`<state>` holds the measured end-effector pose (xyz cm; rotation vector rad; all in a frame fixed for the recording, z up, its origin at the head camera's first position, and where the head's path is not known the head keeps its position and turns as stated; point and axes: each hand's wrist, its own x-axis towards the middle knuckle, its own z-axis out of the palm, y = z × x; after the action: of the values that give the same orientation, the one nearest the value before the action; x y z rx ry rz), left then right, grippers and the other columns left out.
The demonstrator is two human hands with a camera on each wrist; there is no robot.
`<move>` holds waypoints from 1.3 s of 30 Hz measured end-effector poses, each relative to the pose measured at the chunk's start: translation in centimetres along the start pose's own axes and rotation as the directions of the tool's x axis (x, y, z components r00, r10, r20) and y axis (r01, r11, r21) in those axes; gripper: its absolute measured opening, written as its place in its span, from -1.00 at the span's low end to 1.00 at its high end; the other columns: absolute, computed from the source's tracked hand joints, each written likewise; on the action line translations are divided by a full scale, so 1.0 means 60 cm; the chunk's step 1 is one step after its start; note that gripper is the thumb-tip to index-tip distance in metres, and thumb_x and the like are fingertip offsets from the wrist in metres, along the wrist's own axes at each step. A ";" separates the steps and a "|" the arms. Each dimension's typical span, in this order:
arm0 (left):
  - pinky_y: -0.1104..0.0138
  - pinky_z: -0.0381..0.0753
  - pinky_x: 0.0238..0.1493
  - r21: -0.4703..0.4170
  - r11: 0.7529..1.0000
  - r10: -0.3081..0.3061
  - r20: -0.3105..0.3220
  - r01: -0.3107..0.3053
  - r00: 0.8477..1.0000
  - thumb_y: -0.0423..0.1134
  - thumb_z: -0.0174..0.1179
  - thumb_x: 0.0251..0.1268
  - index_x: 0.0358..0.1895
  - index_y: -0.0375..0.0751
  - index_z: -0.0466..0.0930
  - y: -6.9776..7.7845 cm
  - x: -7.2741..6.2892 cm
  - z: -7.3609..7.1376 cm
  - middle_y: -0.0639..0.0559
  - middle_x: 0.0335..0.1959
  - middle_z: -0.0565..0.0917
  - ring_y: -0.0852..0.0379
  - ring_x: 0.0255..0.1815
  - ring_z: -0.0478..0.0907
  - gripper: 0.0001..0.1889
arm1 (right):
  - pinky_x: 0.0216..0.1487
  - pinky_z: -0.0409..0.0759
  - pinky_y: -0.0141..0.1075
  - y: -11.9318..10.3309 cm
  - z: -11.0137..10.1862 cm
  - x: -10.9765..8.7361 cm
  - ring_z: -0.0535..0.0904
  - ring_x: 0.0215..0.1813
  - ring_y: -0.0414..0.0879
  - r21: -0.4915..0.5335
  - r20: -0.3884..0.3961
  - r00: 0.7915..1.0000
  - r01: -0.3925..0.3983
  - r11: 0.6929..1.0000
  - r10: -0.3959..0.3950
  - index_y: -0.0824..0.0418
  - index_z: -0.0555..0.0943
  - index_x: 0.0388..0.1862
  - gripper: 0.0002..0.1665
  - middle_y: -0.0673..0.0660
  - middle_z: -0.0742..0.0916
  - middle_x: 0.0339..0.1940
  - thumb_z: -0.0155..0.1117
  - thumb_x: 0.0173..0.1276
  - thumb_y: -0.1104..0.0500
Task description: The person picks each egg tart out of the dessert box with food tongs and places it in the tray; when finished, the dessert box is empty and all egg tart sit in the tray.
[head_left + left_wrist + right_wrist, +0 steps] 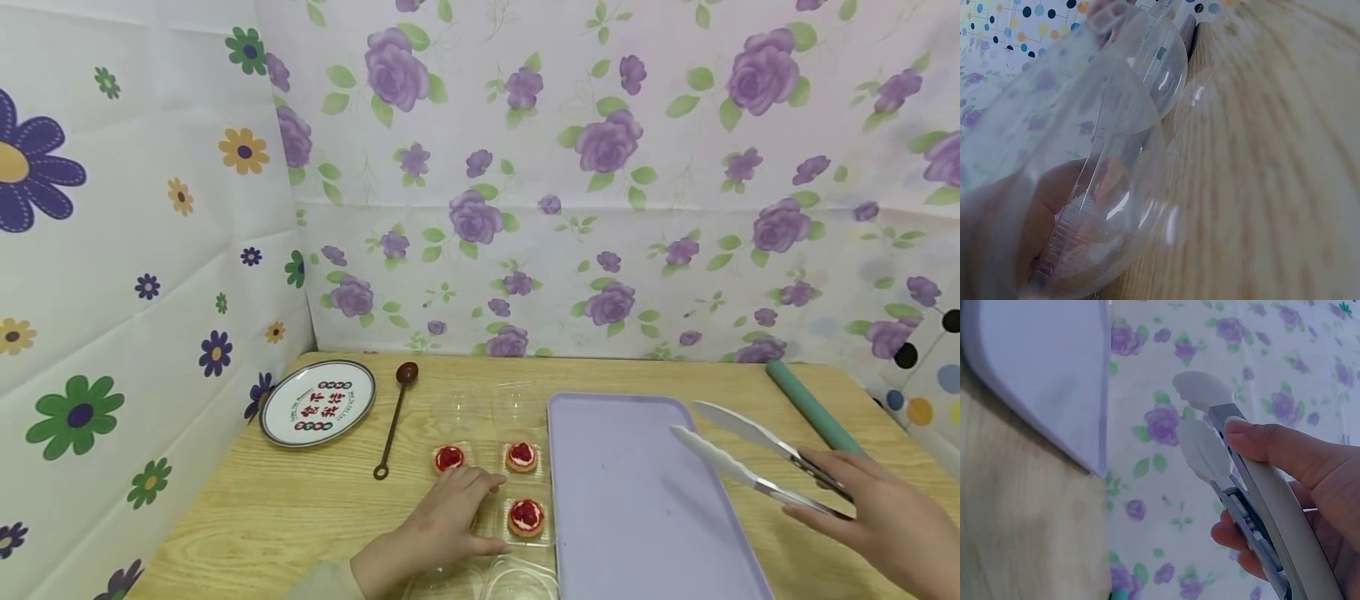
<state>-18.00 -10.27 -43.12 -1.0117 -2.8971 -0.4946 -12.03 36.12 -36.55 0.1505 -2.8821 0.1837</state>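
My left hand grips a clear plastic tart box at the near left of a group, its thumb and fingers about the sides. The tart inside is mostly hidden under the hand. Around it, three other boxes hold red-topped tarts: one tart just beyond my fingers, another at the back right, a third to the right. My right hand holds metal food tongs with white tips. The tips stand apart, with nothing between them, above the right edge of a lilac tray.
Clear domed lids lie folded open at the near and far ends of the boxes. On the left are a white plate with printed characters and a brown long-handled spoon. A green roll lies at the right.
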 end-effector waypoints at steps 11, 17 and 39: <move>0.09 0.32 0.40 0.001 1.000 0.015 -0.011 -0.015 1.000 0.22 0.37 -0.04 0.26 -0.11 0.41 -0.001 -0.001 0.000 0.17 -0.01 0.58 0.15 0.13 0.46 -0.21 | -0.44 0.60 -0.17 -0.048 -0.014 -0.001 0.64 -0.33 -0.04 0.015 -0.020 0.993 0.118 0.993 -0.118 0.33 0.56 0.14 -0.13 0.25 0.65 -0.07 0.50 -0.04 -0.21; 0.10 0.35 0.37 0.004 1.000 0.025 -0.021 -0.025 0.999 0.24 0.37 -0.05 0.25 -0.11 0.42 -0.001 -0.002 -0.001 0.18 -0.04 0.58 0.16 0.11 0.46 -0.21 | -0.54 0.44 -0.42 -0.065 -0.016 0.001 0.50 -0.48 -0.35 -0.044 -0.094 0.968 0.229 0.972 -0.232 0.21 0.61 0.09 -0.17 0.13 0.67 -0.07 0.53 -0.12 -0.22; 0.13 0.36 0.37 0.003 0.999 0.035 -0.038 -0.035 0.999 0.22 0.37 -0.04 0.24 -0.12 0.43 -0.001 -0.001 0.000 0.18 -0.06 0.58 0.17 0.09 0.47 -0.22 | -0.40 0.58 -0.38 -0.152 -0.041 0.037 0.59 -0.31 -0.28 -0.033 -0.066 0.842 0.535 0.844 -0.536 0.10 0.61 0.12 -0.23 -0.04 0.68 -0.06 0.44 -0.02 -0.29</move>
<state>-17.97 -10.33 -43.14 -1.0383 -2.8407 -0.5024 -12.48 27.29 -32.61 0.9136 -2.6386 0.0601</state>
